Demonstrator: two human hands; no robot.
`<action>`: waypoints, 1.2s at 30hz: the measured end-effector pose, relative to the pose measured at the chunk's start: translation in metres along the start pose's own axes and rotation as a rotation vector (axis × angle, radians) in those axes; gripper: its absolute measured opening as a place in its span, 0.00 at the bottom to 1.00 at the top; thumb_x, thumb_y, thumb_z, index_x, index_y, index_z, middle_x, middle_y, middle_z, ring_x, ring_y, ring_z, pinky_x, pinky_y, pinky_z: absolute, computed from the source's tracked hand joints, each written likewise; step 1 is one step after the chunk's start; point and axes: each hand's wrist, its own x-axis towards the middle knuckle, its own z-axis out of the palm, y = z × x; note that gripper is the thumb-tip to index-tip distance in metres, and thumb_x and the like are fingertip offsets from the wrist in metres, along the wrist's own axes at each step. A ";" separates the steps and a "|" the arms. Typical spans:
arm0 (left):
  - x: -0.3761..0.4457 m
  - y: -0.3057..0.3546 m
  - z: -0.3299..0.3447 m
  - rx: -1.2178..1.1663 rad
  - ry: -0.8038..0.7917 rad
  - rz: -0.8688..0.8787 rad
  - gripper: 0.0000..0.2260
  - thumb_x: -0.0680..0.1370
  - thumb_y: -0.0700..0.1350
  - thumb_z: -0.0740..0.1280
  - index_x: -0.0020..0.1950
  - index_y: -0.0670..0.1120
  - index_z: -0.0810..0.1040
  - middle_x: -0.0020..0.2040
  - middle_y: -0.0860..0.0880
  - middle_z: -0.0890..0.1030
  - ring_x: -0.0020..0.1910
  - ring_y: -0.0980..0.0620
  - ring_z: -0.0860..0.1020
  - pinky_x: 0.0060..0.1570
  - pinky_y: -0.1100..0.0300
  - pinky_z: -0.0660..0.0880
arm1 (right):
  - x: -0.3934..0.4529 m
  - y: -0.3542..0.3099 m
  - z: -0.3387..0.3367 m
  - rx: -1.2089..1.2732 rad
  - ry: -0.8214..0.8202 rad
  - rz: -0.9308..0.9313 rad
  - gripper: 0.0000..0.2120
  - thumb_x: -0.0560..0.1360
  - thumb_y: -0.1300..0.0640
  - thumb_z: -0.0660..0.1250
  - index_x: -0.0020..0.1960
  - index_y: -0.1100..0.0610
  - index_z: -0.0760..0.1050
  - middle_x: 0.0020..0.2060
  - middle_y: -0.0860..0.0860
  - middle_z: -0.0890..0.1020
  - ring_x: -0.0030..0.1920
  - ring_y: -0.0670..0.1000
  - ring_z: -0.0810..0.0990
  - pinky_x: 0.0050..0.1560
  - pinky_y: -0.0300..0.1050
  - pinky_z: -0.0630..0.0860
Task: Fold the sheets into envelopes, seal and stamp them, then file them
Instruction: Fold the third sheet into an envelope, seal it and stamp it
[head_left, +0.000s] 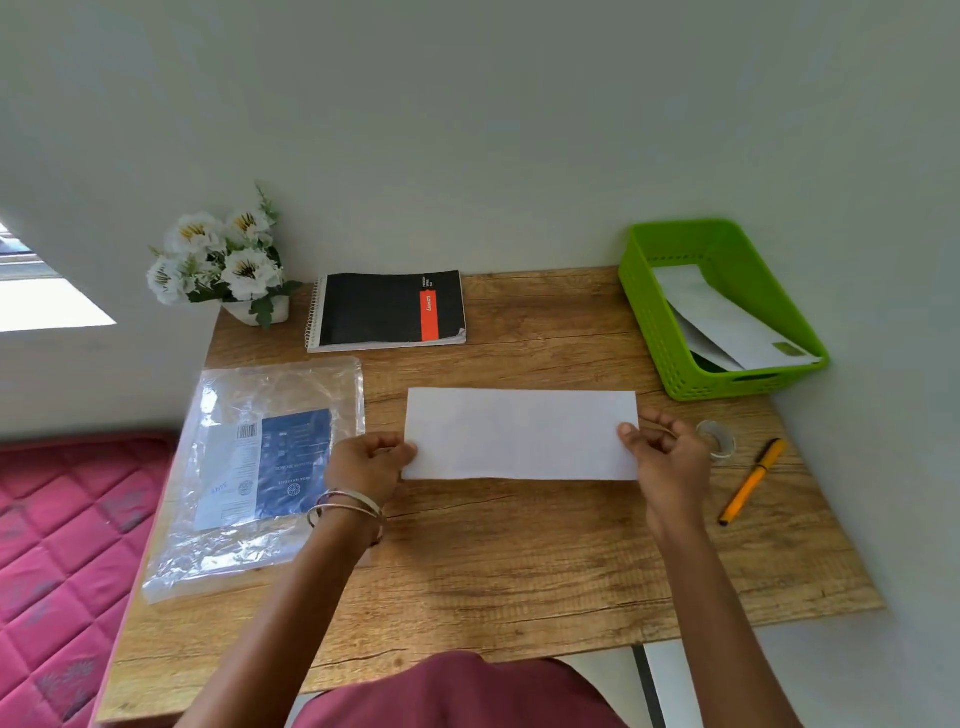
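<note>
Where the frame's lower edge cuts us off, we see only a maroon garment (457, 696) and two bare forearms reaching over a wood-grain worktop (519, 571), its surface streaked and matt. The left hand (366, 465), with thin metal bangles (345, 508) on the wrist, has its fingers curled and pinches the left short edge of a folded white sheet (519, 434). The right hand (662, 452) pinches the right short edge, thumb on top, the other fingers curled behind the paper and mostly hidden. The sheet is a smooth, long rectangle at the middle of the worktop; we cannot tell whether it rests flat or is lifted slightly.

To the left lies a crinkled clear plastic bag (254, 467) with a blue and white printed insert, its text too small to read. Further left, beside the worktop, is a quilted pink mattress (62, 545), cut by the frame. Just right of the right hand sits a small clear tape roll (717, 439), partly hidden behind the hand, and near it an orange pen (750, 480) lying aslant.

Farther back, a green perforated plastic basket (660, 312) at the right corner holds white envelopes (727, 322), one bearing a greenish stamp; how many there are is unclear. Against the wall lie a black spiral notebook (387, 309) with an orange strip and a white pot of white flowers (223, 260).
</note>
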 end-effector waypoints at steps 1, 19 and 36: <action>0.002 -0.003 0.002 0.106 0.012 0.051 0.07 0.70 0.41 0.72 0.47 0.48 0.80 0.42 0.45 0.83 0.41 0.46 0.81 0.45 0.51 0.78 | 0.001 0.003 0.001 -0.092 0.004 -0.045 0.14 0.72 0.63 0.72 0.56 0.61 0.76 0.46 0.56 0.83 0.42 0.48 0.81 0.40 0.37 0.75; -0.007 -0.026 0.028 0.955 0.040 0.506 0.20 0.78 0.41 0.62 0.69 0.52 0.69 0.56 0.45 0.70 0.49 0.45 0.75 0.45 0.52 0.76 | 0.000 0.031 0.003 -1.015 -0.214 -0.439 0.18 0.78 0.56 0.63 0.66 0.62 0.72 0.65 0.59 0.70 0.64 0.61 0.64 0.58 0.58 0.66; -0.054 -0.005 0.088 0.794 -0.272 0.816 0.17 0.75 0.43 0.67 0.63 0.51 0.74 0.59 0.48 0.69 0.50 0.48 0.76 0.51 0.54 0.75 | 0.043 0.021 -0.078 -1.042 0.037 -0.306 0.12 0.70 0.59 0.73 0.53 0.57 0.82 0.55 0.58 0.71 0.58 0.61 0.65 0.55 0.58 0.66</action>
